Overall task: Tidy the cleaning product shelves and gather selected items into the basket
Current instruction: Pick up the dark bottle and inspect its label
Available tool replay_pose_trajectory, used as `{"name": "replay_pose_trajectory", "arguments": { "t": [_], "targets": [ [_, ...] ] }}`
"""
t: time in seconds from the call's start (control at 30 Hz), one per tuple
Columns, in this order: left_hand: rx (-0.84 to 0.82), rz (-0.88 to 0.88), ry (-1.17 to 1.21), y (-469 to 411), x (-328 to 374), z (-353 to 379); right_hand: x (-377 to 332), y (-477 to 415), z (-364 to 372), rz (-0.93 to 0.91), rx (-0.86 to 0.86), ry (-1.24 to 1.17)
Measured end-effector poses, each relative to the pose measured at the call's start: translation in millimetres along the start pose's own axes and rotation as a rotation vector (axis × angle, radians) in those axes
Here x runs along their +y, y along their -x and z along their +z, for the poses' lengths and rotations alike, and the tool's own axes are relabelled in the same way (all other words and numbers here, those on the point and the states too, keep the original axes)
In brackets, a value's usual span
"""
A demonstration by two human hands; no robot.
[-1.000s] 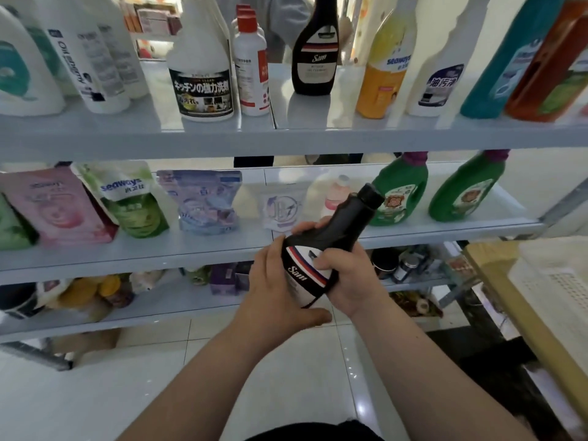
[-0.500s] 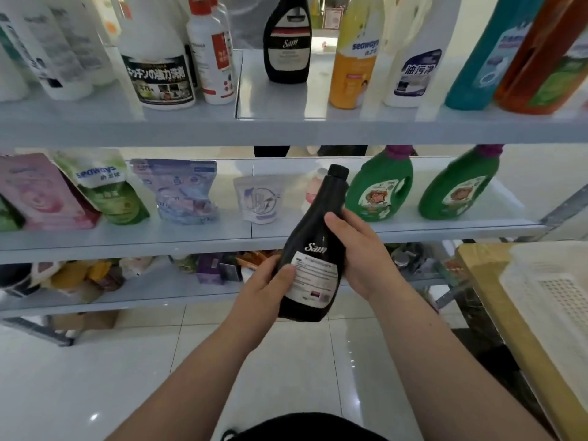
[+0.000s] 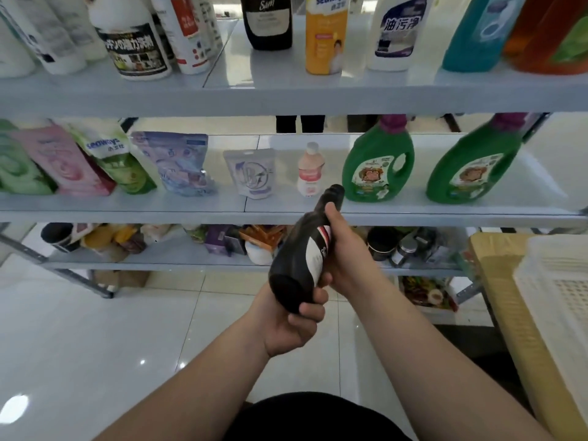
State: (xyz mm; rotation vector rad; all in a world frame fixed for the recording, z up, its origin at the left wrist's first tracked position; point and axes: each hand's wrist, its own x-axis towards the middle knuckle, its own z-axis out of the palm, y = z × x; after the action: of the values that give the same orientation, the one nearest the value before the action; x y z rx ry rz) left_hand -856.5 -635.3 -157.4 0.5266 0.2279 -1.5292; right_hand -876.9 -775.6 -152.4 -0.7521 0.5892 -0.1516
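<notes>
- The dark bottle (image 3: 299,259) is in the air in front of the middle shelf (image 3: 159,206). It is tilted, with its cap pointing up and away and its base toward the camera.
- The left hand (image 3: 289,326) grips the base end, with the fingers curled under and around it. The right hand (image 3: 346,259) is wrapped around the upper body, and the thumb lies along the neck, just below the cap.
- The bottle touches no shelf and is well apart from the white basket (image 3: 560,281), which stands at the right edge. Only a part of the basket is in view, so I cannot tell what lies in it.
- On the top shelf (image 3: 286,97) a second dark bottle (image 3: 266,20) with a similar label stands upright, beside a yellow bottle (image 3: 326,36).
- On the middle shelf the pouches (image 3: 171,163) lean at the left and two green jugs (image 3: 378,167) stand upright at the right. The lower shelf (image 3: 159,262) holds a mixed crowd of small items.
- In my judgement the task is somewhere in the middle: one product is in hand and not yet placed. It must go either beside its twin on the top shelf or into the basket, and the lower shelf seems to need sorting
</notes>
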Motion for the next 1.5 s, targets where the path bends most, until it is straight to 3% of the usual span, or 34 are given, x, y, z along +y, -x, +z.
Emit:
{"name": "replay_pose_trajectory", "arguments": {
  "t": [0.07,0.17,0.23,0.4,0.5,0.6,0.67,0.73,0.83,0.9,1.0,1.23,1.37,1.5],
  "targets": [
    [0.030,0.020,-0.048,-5.3,-6.1,-0.5,-3.9,4.6,-7.3,0.019,0.000,0.025],
    [0.238,0.175,-0.169,-13.4,-12.6,9.2,-10.3,8.9,-22.4,0.059,-0.041,-0.036],
    [0.418,0.400,-0.388,-16.7,-13.9,13.7,-16.8,11.8,-29.1,0.007,-0.090,0.011],
    [0.620,0.906,-0.995,-5.2,-6.5,17.4,-22.8,12.2,-26.1,-0.236,-0.120,0.447],
    [0.614,1.065,-1.454,-1.4,-11.9,16.7,-16.3,7.8,-17.0,-0.221,-0.062,0.367],
    [0.490,0.991,-1.427,6.0,-4.9,13.0,-19.2,4.3,-13.9,-0.191,-0.069,0.159],
    [0.528,0.894,-1.314,10.2,12.9,7.9,-15.6,0.9,-11.2,-0.186,-0.084,0.117],
    [0.522,0.666,-1.112,15.0,30.7,2.3,-6.8,-2.1,-3.6,-0.133,-0.125,0.085],
    [0.336,0.417,-0.897,19.0,48.6,-11.7,2.0,-4.8,9.2,-0.118,-0.178,0.091],
    [0.367,0.488,-0.976,24.2,59.9,-23.0,2.9,-11.3,20.6,-0.207,-0.050,0.220],
    [0.560,0.655,-1.246,31.2,75.3,-34.1,3.1,-18.4,37.5,-0.326,0.051,0.319],
    [0.425,0.676,-1.378,57.0,123.5,-49.3,25.9,-21.8,87.4,-0.406,0.059,0.383],
    [0.486,0.836,-1.566,80.1,147.6,-64.3,16.0,-17.3,120.6,-0.535,0.134,0.694],
    [0.622,0.904,-1.741,103.5,167.2,-77.1,-10.9,-19.9,145.2,-0.760,0.303,1.223]
  ]
}}
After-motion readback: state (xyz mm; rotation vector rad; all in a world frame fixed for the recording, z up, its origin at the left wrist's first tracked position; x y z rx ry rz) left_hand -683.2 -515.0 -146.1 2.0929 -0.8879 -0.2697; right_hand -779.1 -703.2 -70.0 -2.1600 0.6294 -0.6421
